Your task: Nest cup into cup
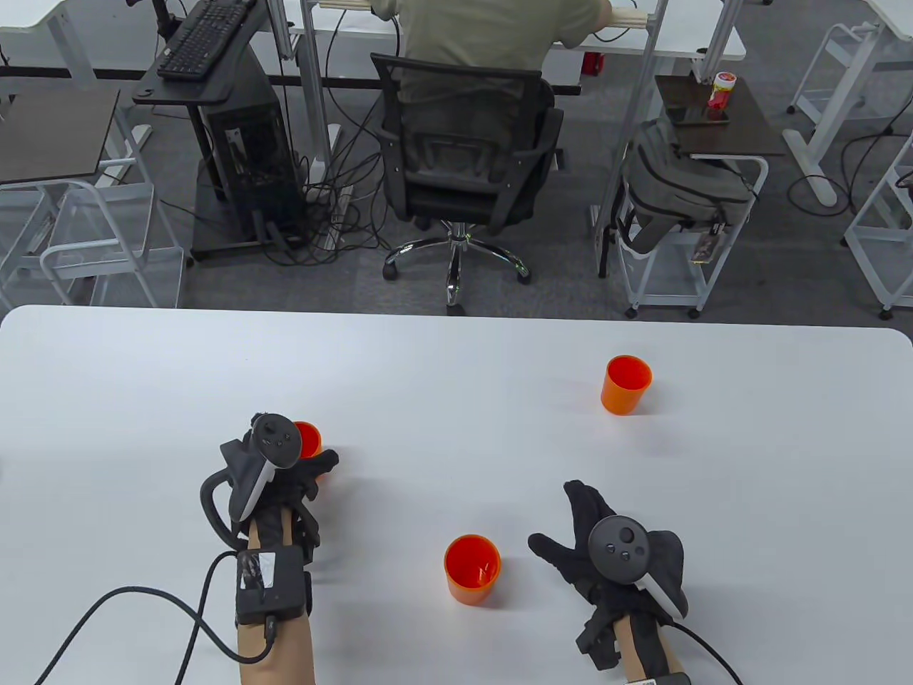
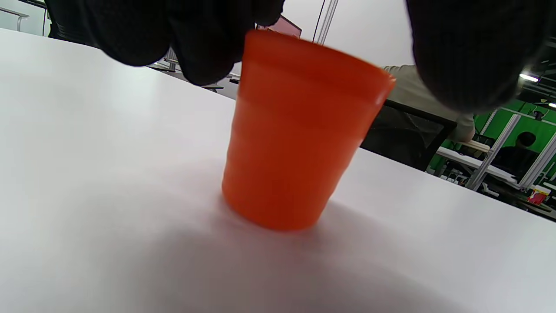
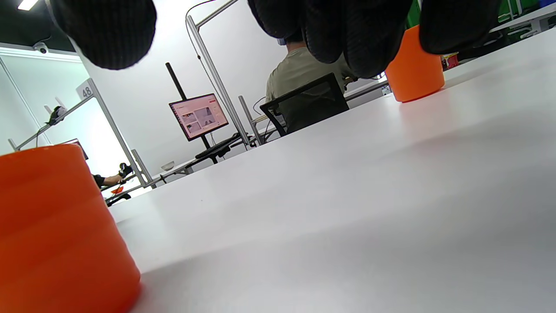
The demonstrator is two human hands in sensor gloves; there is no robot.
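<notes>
While my left hand (image 1: pixel 285 471) reaches over the leftmost orange cup (image 1: pixel 308 439) on the white table (image 1: pixel 456 371), three cups in all stand upright on the surface. In the table view that left cup is mostly hidden behind the tracker (image 1: pixel 267 446) on the back of the hand, only part of its rim and inside showing. In the left wrist view the same cup (image 2: pixel 295 134) sits on the table with my gloved fingers (image 2: pixel 195 39) at its rim on one side and another gloved digit on the far side; they are spread around the top, and I cannot tell whether they press on it or only hang beside it.

Further right, near the table's front edge, the middle cup (image 1: pixel 472 569) stands apart from both hands, closer to my right; it fills the lower left corner of the right wrist view (image 3: pixel 56 234). My right hand (image 1: pixel 613 549) lies just beside it, fingers splayed wide and holding nothing, the fingertips (image 3: pixel 347 34) hanging loose above the table.

Farthest right and toward the back, the third cup (image 1: pixel 626 385) stands alone, well apart from the others, seen beyond my right fingers in the wrist view (image 3: pixel 415 71). Past the table, a seated person (image 1: pixel 492 36) in an office chair (image 1: pixel 471 171) faces away.
</notes>
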